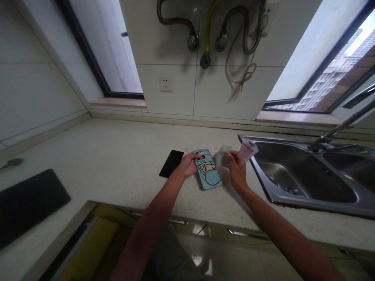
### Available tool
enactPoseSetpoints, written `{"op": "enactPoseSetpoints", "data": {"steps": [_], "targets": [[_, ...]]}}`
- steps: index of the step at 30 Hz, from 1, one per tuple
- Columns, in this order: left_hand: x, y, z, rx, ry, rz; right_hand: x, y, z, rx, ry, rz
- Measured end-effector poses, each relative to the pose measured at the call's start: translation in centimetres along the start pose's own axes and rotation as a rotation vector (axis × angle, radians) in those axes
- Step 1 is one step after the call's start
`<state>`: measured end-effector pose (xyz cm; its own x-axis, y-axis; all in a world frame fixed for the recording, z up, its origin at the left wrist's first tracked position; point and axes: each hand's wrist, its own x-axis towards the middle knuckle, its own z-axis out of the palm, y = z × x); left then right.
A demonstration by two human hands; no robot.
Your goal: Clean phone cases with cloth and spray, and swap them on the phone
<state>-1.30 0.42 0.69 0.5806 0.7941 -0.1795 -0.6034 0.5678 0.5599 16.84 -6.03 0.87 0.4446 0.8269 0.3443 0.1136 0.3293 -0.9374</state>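
My left hand (188, 164) grips a light blue phone case (208, 175) with a cartoon figure on its back and a camera cutout near the top. The case is held slightly tilted just over the counter. In my right hand (236, 168), closed finger and thumb pinch a crumpled, see-through grey plastic wrapper (222, 157). A whitish piece with red print (248, 150) sticks out beyond those fingers; whether it is part of the wrapper I cannot tell. Beside my left wrist, a black smartphone (171, 164) lies flat on the counter.
The pale stone counter (131, 156) runs along a tiled wall with a socket (165, 84) and hoses above. On the right is a steel double sink (304, 171) with a faucet (336, 132). A black panel (32, 207) lies at the left, near a counter cutout.
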Motion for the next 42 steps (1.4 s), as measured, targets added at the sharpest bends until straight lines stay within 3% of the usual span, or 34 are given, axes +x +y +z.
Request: {"op": "enactPoseSetpoints", "data": {"steps": [2, 5, 7, 14, 21, 31, 37, 42], "targets": [[0.1, -0.2, -0.2, 0.015, 0.008, -0.024, -0.5, 0.5, 0.2, -0.147, -0.153, -0.134], [0.2, -0.4, -0.6, 0.012, -0.021, -0.072, -1.4, 1.6, 0.8, -0.315, -0.488, -0.28], [0.2, -0.6, -0.6, -0.002, -0.035, -0.087, -1.7, 2.4, 1.1, -0.406, -0.604, -0.386], [-0.2, -1.1, 0.6, -0.048, 0.004, -0.162, -0.9, 3.6, 0.9, -0.588, -0.657, -0.478], [-0.8, -1.5, 1.9, -0.068, 0.026, -0.168, -1.2, 2.5, 1.3, -0.553, -0.71, -0.66], [-0.8, -1.5, 1.4, -0.122, -0.012, -0.139, -1.9, 0.3, 1.4, -0.513, -0.784, -0.792], [-0.9, -0.4, 1.0, -0.113, 0.035, -0.035, -3.3, -0.3, 1.7, -0.421, -0.965, -0.974], [-0.8, 0.3, 1.0, -0.181, 0.128, 0.067, -3.3, -1.1, 1.5, -0.334, -1.024, -0.996]]}}
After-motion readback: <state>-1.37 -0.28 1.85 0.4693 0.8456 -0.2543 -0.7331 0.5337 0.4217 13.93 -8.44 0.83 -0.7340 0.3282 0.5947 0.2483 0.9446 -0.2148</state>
